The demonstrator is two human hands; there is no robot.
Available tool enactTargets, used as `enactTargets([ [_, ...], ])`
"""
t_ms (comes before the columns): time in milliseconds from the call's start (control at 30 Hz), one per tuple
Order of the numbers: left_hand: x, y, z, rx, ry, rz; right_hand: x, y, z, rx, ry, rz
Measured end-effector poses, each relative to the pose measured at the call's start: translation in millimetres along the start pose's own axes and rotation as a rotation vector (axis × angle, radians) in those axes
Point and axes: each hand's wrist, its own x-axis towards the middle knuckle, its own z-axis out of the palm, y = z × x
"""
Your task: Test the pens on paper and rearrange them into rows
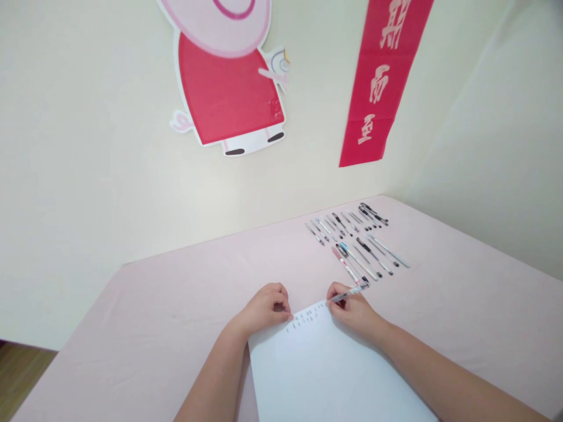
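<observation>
A white sheet of paper (325, 375) lies before me, with small handwritten marks in short rows near its top edge. My right hand (354, 308) is closed around a pen (348, 293) with a clear barrel, its tip at the top edge of the sheet. At the upper left corner of the paper, my left hand (267, 305) has its fingers curled, and thumb and fingertip meet at the sheet's edge beside the writing. The corner under that hand is hidden.
Several pens (369, 258) lie in a near row beyond my right hand, with more pens (347, 223) in a row behind. The pale pink tabletop (176, 305) meets a wall bearing a cartoon pig cutout (231, 88) and a red banner (380, 82).
</observation>
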Motion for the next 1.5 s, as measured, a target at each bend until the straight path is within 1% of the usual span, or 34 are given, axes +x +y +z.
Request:
enactTargets([
  [533, 0.4, -0.9, 2.2, 0.013, 0.014, 0.007, -2.6, -8.8, -0.2, -0.159, 0.023, 0.005],
  [700, 0.5, -0.8, 1.9, 0.026, 0.014, 0.004, -2.8, -8.2, 0.0, -0.127, -0.001, 0.01],
  [867, 0.7, 1.5, 0.7, 0.027, 0.01, 0.007, -2.3, -6.2, 1.0, -0.112, 0.021, -0.003],
  [1000, 0.8, 2.3, 0.4, 0.022, 0.007, 0.003, -2.0, -3.6, 1.3, -0.088, 0.007, -0.012],
  [1133, 1.3, 2.0, 1.0, 0.019, 0.001, -0.003, -2.2, -3.7, 0.8, -0.111, -0.005, -0.013],
  [1300, 1.0, 0.7, 1.8, 0.013, 0.008, -0.003, -3.2, -7.8, 0.1, -0.123, 0.022, -0.003],
  [1367, 0.7, 0.5, 1.6, 0.015, 0.007, -0.001, -3.1, -8.4, 0.0, -0.086, 0.021, 0.01],
  [1500, -0.1, 1.5, 0.9, 0.016, 0.008, 0.006, -1.2, -6.1, -0.3, 0.057, 0.025, 0.023],
])
